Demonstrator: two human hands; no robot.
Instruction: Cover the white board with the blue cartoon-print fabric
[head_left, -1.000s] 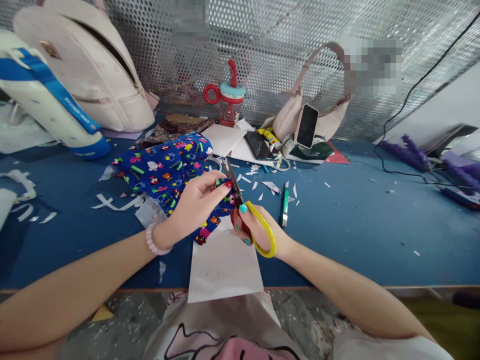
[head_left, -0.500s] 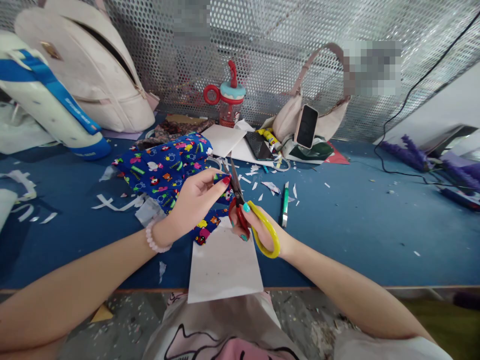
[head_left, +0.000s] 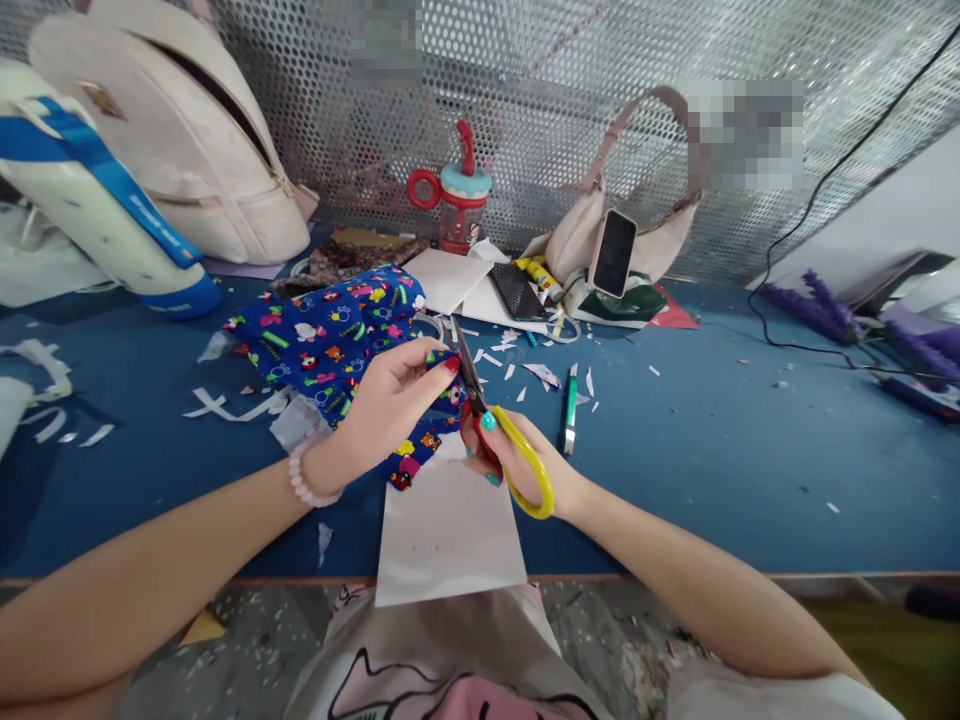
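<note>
On my feed, mid-frame, I have the left hand [head_left: 394, 395] pinching the cloth [head_left: 337, 320] just left of the scissors [head_left: 472, 383], their long axis slanting up-left from the gripping right hand [head_left: 517, 464].

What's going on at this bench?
A person's left hand pinches part of a blue patterned fabric, while the right hand holds scissors, blades right beside the pinched part. Whether they're biting into it, I can't tell. A white sheet lies in front, over the near edge of the table. White scraps are scattered about.
</note>
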